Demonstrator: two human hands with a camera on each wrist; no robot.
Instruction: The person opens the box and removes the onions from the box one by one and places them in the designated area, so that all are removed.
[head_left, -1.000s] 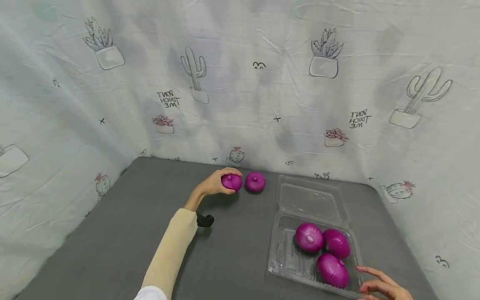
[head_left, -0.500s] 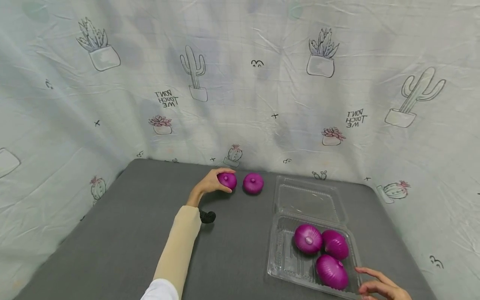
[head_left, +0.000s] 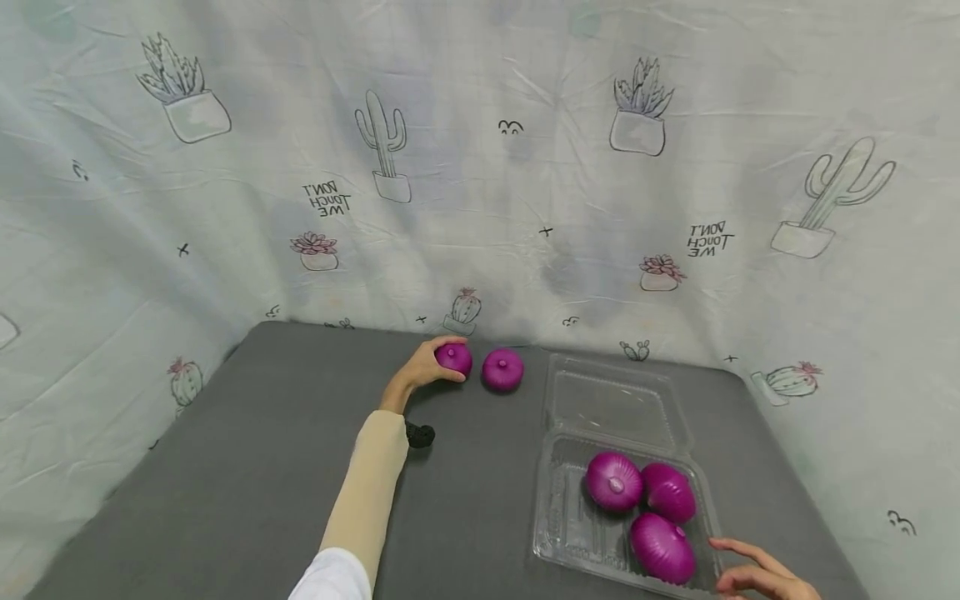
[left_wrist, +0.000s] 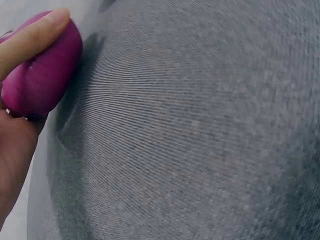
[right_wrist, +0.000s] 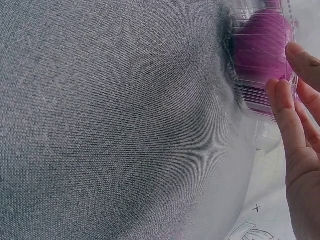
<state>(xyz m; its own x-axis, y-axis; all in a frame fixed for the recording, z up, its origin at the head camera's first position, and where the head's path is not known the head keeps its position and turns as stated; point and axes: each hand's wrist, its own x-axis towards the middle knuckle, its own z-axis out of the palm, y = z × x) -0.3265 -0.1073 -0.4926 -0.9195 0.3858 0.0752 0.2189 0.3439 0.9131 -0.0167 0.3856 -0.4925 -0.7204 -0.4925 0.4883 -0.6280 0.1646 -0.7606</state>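
Note:
In the head view my left hand (head_left: pixel 426 364) grips a purple onion (head_left: pixel 453 358) near the back of the table, thumb in front and fingers behind. The left wrist view shows the thumb lying across this onion (left_wrist: pixel 45 75). A second onion (head_left: pixel 502 370) sits just to its right. My right hand (head_left: pixel 765 571) is at the right front corner of a clear plastic clamshell container (head_left: pixel 551 533). Its extended fingers (right_wrist: pixel 282 102) are right at the container's rim in the right wrist view. Inside the container lie three purple onions (head_left: pixel 663 547).
The container's clear lid (head_left: pixel 611 400) lies folded back behind its base. A grey cloth (head_left: pixel 225 467) covers the table. Printed fabric (head_left: pixel 480 167) hangs behind it and at both sides. A black wrist device (head_left: pixel 420 435) sits on my left forearm.
The left hand and its onion have shifted slightly left, widening the gap to the second onion. The right hand stays at the container's corner. The head view has moved a little.

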